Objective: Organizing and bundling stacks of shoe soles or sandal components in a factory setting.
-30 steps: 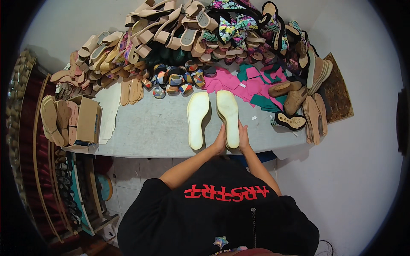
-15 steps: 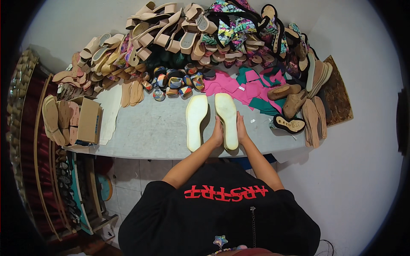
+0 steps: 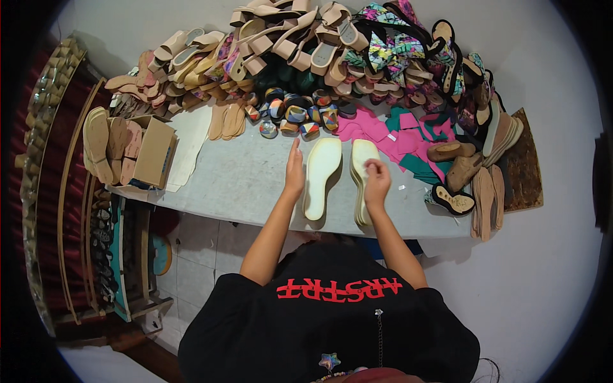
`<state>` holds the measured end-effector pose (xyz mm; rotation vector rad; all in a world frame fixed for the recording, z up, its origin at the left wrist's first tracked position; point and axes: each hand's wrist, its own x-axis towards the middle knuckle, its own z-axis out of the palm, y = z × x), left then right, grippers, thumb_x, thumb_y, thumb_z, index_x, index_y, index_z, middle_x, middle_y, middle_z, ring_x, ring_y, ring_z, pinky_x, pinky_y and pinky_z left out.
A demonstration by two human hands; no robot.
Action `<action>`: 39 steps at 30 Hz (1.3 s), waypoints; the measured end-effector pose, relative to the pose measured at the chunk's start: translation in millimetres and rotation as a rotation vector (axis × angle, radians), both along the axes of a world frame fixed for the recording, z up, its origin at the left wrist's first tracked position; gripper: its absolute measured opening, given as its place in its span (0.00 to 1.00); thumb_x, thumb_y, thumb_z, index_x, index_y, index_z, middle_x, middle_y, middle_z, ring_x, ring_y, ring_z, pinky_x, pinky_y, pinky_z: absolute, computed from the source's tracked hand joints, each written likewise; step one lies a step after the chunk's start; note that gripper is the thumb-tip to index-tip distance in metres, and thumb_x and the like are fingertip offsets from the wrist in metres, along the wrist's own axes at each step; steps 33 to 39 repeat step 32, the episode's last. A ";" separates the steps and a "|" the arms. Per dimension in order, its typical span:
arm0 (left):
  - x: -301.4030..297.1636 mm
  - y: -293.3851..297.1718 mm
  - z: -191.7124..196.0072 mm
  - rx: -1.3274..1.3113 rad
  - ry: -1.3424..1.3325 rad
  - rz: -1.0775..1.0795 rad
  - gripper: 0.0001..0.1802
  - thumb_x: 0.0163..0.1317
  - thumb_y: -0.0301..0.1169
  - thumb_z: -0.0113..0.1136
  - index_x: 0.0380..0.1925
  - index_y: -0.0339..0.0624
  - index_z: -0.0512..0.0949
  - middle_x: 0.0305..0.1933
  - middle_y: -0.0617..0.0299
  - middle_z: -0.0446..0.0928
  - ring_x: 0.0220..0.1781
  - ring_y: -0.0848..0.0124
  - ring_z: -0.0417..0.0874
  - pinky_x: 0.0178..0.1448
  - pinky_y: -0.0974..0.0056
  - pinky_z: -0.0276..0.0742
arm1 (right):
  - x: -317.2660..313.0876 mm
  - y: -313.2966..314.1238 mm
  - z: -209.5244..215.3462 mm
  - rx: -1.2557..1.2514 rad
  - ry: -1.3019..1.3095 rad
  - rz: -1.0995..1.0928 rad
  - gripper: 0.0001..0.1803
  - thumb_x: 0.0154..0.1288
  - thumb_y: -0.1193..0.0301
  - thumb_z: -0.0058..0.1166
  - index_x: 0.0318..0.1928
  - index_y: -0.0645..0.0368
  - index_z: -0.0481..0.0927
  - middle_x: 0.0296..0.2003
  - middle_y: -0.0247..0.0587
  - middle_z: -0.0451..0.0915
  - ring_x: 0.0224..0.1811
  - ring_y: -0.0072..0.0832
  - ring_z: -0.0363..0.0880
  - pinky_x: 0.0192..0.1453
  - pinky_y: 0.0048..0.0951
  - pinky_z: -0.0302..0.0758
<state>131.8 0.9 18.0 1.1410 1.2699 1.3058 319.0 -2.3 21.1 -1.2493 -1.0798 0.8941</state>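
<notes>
My left hand (image 3: pixel 294 170) stands edge-on with straight fingers, just left of a pale cream shoe sole (image 3: pixel 322 179) that lies flat on the table. Over the right edge of a second stack of pale soles (image 3: pixel 362 153), my right hand (image 3: pixel 377 185) hovers or rests with loosely bent fingers; whether it touches the top sole is hard to see. Several layers show along the side of this right stack. Both piles lie side by side with a gap between them, heel ends toward me.
The grey table (image 3: pixel 255 185) holds heaped sandals (image 3: pixel 300 38) at the back. Multicoloured patterned pieces (image 3: pixel 294 115), pink fabric pieces (image 3: pixel 364 127) and brown shoe lasts (image 3: pixel 463 171) lie beyond the soles. A cardboard box (image 3: pixel 153 153) with soles stands left; shelving (image 3: pixel 121 255) is below.
My left hand has left the right stack and moved to the outer side of the left sole. My right hand has risen from the stack's side to over its edge. The view has shifted left.
</notes>
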 end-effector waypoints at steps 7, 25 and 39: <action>-27.4 26.8 -54.2 -0.233 -0.224 -0.118 0.41 0.62 0.60 0.17 0.64 0.38 0.43 0.69 0.55 0.43 0.71 0.64 0.41 0.70 0.58 0.35 | -79.8 -8.3 -49.8 -0.444 -0.048 0.149 0.33 0.64 0.58 0.39 0.59 0.75 0.53 0.57 0.59 0.60 0.63 0.42 0.55 0.65 0.33 0.51; -11.6 18.5 -49.2 -0.196 -0.579 -0.137 0.43 0.61 0.61 0.19 0.64 0.36 0.39 0.68 0.54 0.45 0.69 0.63 0.46 0.69 0.62 0.43 | -100.7 19.4 -99.5 -0.113 0.557 0.197 0.34 0.69 0.55 0.25 0.65 0.62 0.35 0.64 0.48 0.46 0.66 0.33 0.48 0.67 0.31 0.46; -23.3 -9.7 -79.7 -0.097 -0.442 -0.212 0.42 0.61 0.60 0.17 0.64 0.38 0.39 0.70 0.55 0.40 0.71 0.63 0.41 0.70 0.62 0.34 | -101.9 -9.2 -100.9 -0.020 0.707 0.272 0.37 0.67 0.50 0.30 0.65 0.61 0.39 0.66 0.44 0.42 0.68 0.32 0.40 0.69 0.32 0.39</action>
